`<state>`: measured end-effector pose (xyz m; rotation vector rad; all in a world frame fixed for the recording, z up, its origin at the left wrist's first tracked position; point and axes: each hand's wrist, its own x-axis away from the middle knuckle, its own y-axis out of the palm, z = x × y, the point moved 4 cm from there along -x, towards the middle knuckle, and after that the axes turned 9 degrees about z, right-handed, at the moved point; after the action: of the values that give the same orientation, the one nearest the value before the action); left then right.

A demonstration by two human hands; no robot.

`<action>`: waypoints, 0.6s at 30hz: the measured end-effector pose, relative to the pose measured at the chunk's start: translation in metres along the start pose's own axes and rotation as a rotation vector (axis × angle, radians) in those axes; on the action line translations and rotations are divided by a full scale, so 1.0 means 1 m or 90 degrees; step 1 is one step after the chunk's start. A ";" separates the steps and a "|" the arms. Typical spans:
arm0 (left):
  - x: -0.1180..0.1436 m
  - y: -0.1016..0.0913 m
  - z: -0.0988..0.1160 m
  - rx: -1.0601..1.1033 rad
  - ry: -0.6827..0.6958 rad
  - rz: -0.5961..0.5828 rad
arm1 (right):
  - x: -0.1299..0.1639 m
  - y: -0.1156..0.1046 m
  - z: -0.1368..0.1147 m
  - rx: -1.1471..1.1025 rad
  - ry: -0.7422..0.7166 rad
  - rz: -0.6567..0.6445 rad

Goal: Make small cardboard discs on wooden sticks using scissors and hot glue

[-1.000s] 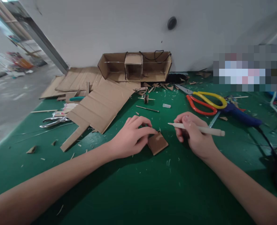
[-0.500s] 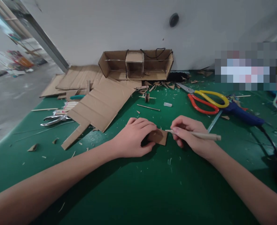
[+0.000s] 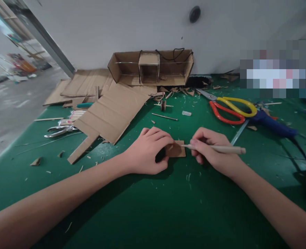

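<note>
Holding cardboard square: left grip | pen: over right edge | nearside: tabletop

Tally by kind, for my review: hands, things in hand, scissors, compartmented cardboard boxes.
Hands: 2 (left hand, right hand)
Held pen: 1
Held cardboard piece: 1
Scissors: 1
Compartmented cardboard box: 1
Total: 6

I'm finding open green tabletop on the near side, between both forearms. A small cardboard piece and a pen are bridging the gap between the left hand and right hand. Ahead, a lane is running between the cardboard sheet and scissors; a thin rod is lying across it, while the open-fronted cardboard box is blocking beyond.
</note>
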<state>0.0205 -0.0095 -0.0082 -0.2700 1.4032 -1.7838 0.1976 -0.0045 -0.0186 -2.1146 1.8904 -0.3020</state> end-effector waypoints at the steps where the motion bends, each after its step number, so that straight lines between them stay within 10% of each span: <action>1: 0.000 0.000 -0.001 0.002 -0.003 0.005 | -0.002 -0.003 0.000 -0.024 -0.007 0.036; 6: 0.001 -0.001 -0.009 0.103 -0.061 0.067 | -0.009 -0.026 0.001 0.163 -0.162 0.219; 11: 0.000 -0.001 -0.028 0.280 -0.206 0.172 | -0.007 -0.017 -0.001 0.571 -0.378 0.012; 18: -0.003 0.000 -0.038 0.576 -0.371 0.234 | -0.038 -0.061 0.002 0.740 -0.296 0.193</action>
<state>-0.0004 0.0192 -0.0207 -0.0253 0.1599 -1.6560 0.2506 0.0390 0.0026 -0.9890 1.2177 -0.5849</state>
